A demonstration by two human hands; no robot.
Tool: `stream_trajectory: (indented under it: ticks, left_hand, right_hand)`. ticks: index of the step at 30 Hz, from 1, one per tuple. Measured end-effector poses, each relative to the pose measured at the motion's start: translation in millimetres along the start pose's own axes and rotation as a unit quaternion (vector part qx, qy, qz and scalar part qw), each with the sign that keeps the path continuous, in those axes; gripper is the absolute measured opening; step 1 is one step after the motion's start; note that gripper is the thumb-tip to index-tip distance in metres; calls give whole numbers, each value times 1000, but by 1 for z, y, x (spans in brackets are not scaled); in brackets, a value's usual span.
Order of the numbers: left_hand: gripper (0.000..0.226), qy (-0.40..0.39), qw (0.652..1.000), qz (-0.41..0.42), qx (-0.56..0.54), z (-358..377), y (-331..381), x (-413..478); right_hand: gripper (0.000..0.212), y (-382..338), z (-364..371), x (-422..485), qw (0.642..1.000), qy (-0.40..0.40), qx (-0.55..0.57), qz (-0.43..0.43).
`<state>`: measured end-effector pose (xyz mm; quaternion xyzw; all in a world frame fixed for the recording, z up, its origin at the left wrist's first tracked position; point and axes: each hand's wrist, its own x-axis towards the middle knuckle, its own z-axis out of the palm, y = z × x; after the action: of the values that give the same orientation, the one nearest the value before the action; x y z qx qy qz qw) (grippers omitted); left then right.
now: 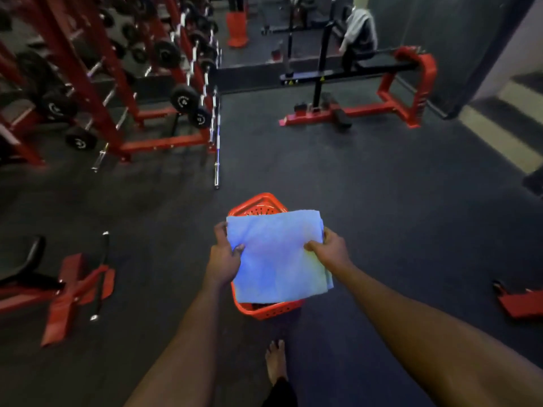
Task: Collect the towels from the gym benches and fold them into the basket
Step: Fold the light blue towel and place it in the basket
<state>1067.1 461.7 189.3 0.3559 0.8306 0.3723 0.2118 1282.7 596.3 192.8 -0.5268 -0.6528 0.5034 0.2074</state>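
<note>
A folded light blue towel (276,254) is held flat just above an orange basket (258,202) that stands on the dark floor. My left hand (224,257) grips the towel's left edge and my right hand (330,248) grips its right edge. The towel hides most of the basket's inside. A grey-white towel (360,26) hangs over a black and red bench (367,71) at the far right.
Red racks with dumbbells (182,96) and barbells line the left side. A red bench foot (73,292) lies at the lower left, another red foot (520,301) at the right edge. My bare foot (276,359) stands behind the basket. A mirror wall is at the back.
</note>
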Motion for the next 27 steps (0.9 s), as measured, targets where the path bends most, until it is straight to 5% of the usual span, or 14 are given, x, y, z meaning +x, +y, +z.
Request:
stream_trajectory:
  ticks: [7, 15, 22, 27]
  left_hand:
    - [59, -66, 991, -117, 22, 31, -69, 91]
    - [64, -120, 974, -187, 47, 70, -106, 156]
    - [21, -216, 973, -60, 48, 93, -28, 175]
    - [17, -282, 956, 63, 58, 138, 69, 185]
  right_hand:
    - [56, 28, 71, 105, 993, -46, -73, 82]
    - [53, 64, 95, 184, 963, -72, -204, 162]
    - [29, 45, 20, 183, 971, 8, -167, 172]
    - [23, 40, -88, 148, 970, 104, -120, 186]
